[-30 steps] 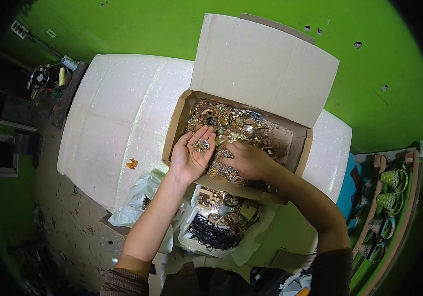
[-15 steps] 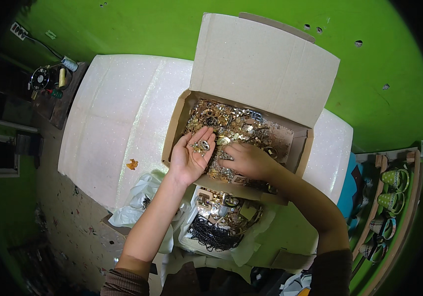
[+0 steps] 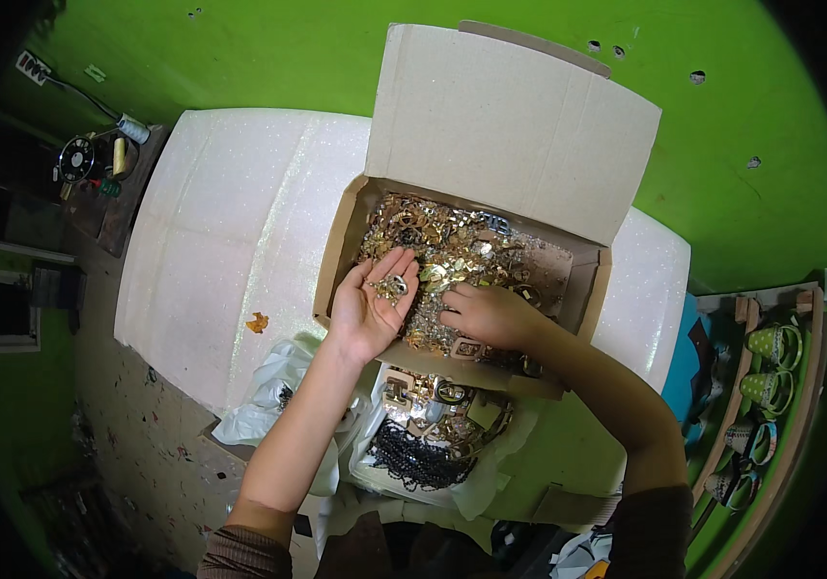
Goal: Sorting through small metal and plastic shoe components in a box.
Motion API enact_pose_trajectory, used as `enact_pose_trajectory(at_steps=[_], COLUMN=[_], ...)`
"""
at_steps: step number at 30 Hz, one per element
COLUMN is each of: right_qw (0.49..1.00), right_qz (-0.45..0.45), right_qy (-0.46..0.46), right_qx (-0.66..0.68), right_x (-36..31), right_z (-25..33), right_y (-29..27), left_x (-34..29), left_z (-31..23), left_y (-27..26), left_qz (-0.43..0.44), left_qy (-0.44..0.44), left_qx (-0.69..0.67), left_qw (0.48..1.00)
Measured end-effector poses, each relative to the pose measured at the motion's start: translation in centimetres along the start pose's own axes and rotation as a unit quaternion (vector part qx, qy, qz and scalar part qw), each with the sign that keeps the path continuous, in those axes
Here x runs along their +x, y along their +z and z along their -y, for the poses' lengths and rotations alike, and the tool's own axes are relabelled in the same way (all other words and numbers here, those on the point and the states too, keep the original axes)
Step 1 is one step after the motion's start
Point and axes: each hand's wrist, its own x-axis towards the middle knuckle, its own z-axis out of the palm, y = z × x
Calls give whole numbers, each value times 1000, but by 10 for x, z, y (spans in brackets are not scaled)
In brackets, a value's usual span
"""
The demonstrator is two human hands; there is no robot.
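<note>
Fittings (image 3: 452, 259) are lying in a box (image 3: 340, 241) on the bench (image 3: 210, 212). Before the box, a tub (image 3: 366, 475) is standing right of a bag (image 3: 268, 400).

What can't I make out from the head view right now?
All in the head view:
Right hand: the hand itself hides whether it grips a piece.
Shiny pieces on the left hand: too small to tell apart.
White bag: its folds hide much of its inside.
Brown sleeves: cut off by the lower edge.
</note>
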Motion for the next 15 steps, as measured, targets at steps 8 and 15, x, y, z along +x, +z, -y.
enact_pose_trajectory(at_steps=[8, 15], right_qw=[1000, 997], right_qz=[-11, 55], right_qy=[20, 38], right_qx=[-14, -32], right_x=[0, 2], right_z=[4, 4], right_y=[3, -3], left_x=[-1, -2], left_z=[1, -1], left_y=[1, -1], left_qz=[-4, 2], left_qy=[3, 1], left_qx=[5, -1], left_qw=[1000, 1000])
